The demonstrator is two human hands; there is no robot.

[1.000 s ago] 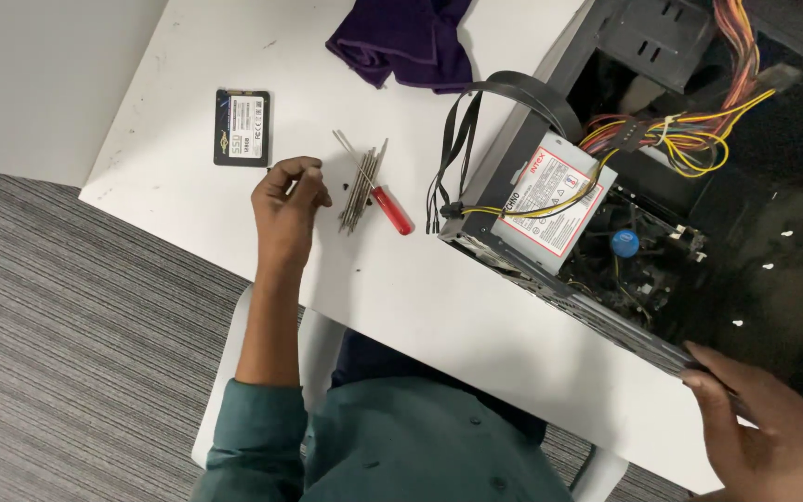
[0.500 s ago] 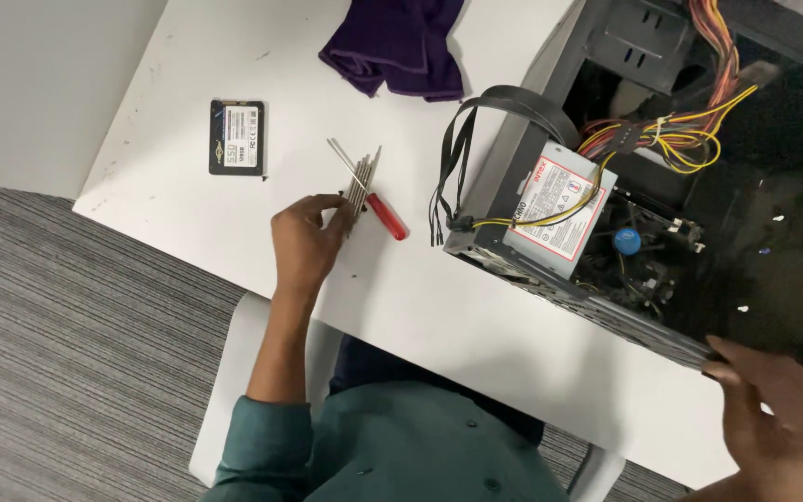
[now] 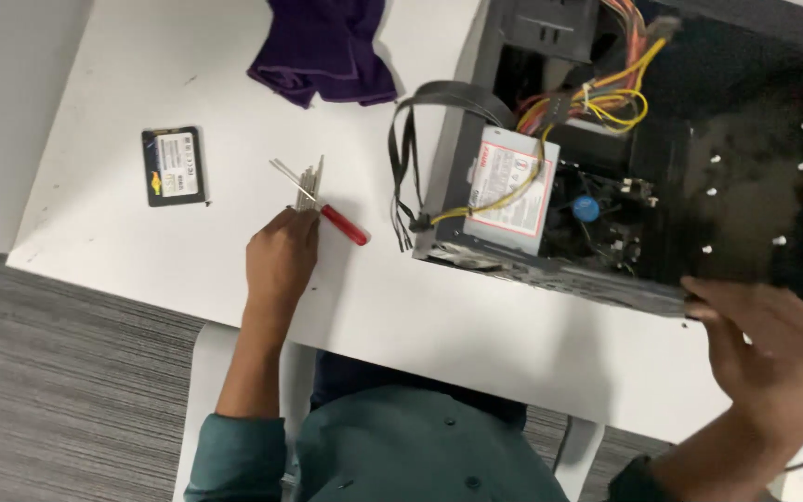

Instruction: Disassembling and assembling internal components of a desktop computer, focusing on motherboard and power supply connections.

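Left hand rests on the white worktop, fingers curled loosely at the near ends of a bundle of metal bits beside a red-handled screwdriver; whether they grip a bit cannot be told. Right hand clasps the near edge of the open computer case, fingers closed over its rim. A black drive lies left of the bits; a purple cloth lies beyond
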